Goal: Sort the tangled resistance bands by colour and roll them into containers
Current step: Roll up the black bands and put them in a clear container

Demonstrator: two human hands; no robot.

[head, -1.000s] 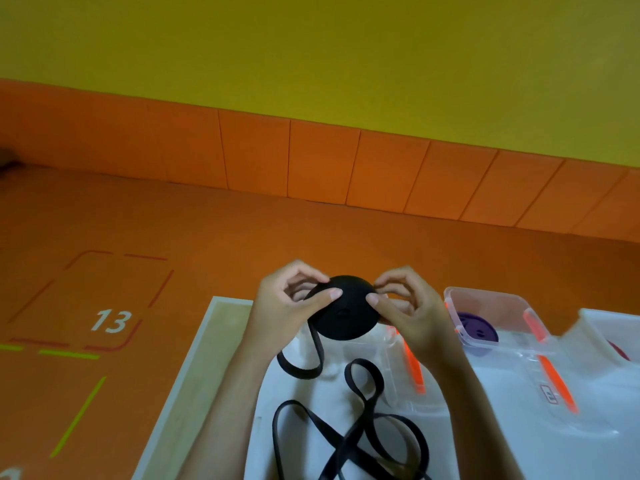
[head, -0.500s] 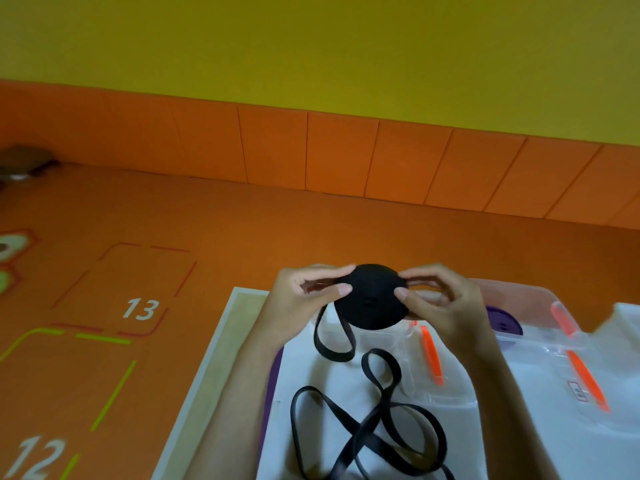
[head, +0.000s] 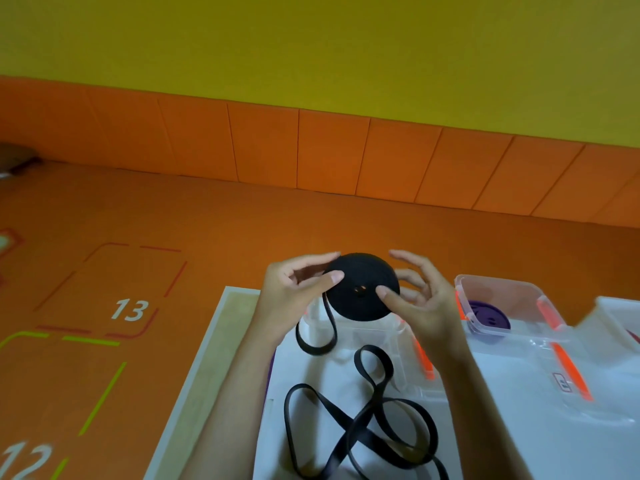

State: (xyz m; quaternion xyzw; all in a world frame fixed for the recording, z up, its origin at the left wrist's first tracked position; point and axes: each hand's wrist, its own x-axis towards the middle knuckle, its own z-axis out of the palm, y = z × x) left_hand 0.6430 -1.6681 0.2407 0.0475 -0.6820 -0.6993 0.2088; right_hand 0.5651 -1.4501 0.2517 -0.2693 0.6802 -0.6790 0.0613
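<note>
A black resistance band is wound into a flat round roll (head: 362,284), held up above the table between both hands. My left hand (head: 294,289) pinches its left edge with thumb and fingers. My right hand (head: 419,299) presses its thumb on the roll's front face, its fingers spread behind. The band's loose tail (head: 356,420) hangs from the roll and lies in loops on the white table. A clear container (head: 367,337) sits just under the roll. A rolled purple band (head: 490,315) lies in a second clear container (head: 498,285) to the right.
The white table (head: 214,341) stands on an orange floor with painted numbers 13 and 12. Clear lids with orange clips (head: 568,372) lie at the right. Another white container (head: 620,317) shows at the far right edge. A purple strip (head: 270,368) peeks out beside my left forearm.
The roll has turned a little between my hands and the fingers of my right hand have spread open. The camera view has shifted slightly; the loose tail looks a bit shorter.
</note>
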